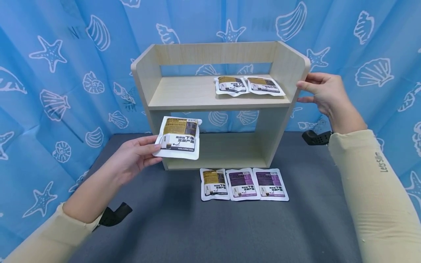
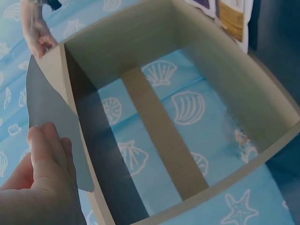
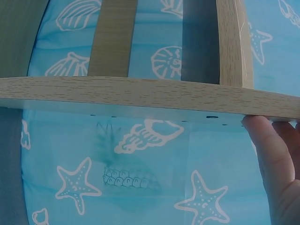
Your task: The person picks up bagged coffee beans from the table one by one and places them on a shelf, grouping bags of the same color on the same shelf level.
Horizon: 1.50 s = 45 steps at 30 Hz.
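My left hand (image 1: 136, 155) pinches a white coffee pouch (image 1: 179, 138) with a gold label by its left edge, in front of the wooden shelf's lower left. In the left wrist view the pouch's plain grey-looking side (image 2: 56, 122) shows beyond the fingers. My right hand (image 1: 323, 91) touches the outer face of the shelf's (image 1: 297, 60) right side panel, and the right wrist view has its fingertips (image 3: 257, 123) against that panel. Two gold-label pouches (image 1: 231, 84) lie side by side on the right of the upper board.
On the dark grey table before the shelf lie one gold-label pouch (image 1: 215, 183) and two purple-label pouches (image 1: 243, 183) in a row. A blue curtain (image 1: 98, 73) with white shells and starfish hangs behind and at both sides.
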### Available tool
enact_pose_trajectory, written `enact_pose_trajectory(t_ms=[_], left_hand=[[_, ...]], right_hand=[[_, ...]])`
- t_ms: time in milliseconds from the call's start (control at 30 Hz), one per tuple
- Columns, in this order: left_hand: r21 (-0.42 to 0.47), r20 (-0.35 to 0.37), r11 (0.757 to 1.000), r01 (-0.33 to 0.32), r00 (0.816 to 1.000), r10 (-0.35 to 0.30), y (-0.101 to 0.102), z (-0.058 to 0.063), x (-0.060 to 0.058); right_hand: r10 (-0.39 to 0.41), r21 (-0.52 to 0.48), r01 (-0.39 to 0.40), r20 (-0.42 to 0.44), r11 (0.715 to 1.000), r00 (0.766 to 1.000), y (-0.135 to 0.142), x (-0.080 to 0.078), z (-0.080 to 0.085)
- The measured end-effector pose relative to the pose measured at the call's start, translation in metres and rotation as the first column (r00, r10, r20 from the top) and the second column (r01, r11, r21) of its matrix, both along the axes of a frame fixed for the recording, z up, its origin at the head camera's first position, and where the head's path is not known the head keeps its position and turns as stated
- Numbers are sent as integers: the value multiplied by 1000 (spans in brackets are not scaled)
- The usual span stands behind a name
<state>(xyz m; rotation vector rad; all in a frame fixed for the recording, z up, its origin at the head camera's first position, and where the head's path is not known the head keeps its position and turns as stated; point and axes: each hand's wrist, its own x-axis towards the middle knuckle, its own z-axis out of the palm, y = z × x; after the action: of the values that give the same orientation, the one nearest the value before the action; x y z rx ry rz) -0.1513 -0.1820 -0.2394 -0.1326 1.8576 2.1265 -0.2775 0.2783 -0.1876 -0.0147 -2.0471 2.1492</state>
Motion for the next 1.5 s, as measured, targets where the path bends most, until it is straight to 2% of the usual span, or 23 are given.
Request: enact_pose_trajectory(t_ms=[467, 933, 1200, 1500], left_hand=[[97, -12, 995, -18, 1000, 19, 7, 21, -22], [182, 11, 980, -83, 997, 83, 18, 41, -46], [167, 3, 980, -111, 994, 112, 27, 51, -62], [179, 61, 970, -162, 986, 153, 38, 59, -79]], right_hand=[[-9, 5, 9, 11, 1000, 1000, 0, 0, 1], [8, -5, -9, -5, 1000, 1000, 2, 1, -1], [2, -12, -2, 8, 1000, 1000, 2, 1, 0], [10, -7, -10, -2, 1000, 1000, 1, 1, -1]])
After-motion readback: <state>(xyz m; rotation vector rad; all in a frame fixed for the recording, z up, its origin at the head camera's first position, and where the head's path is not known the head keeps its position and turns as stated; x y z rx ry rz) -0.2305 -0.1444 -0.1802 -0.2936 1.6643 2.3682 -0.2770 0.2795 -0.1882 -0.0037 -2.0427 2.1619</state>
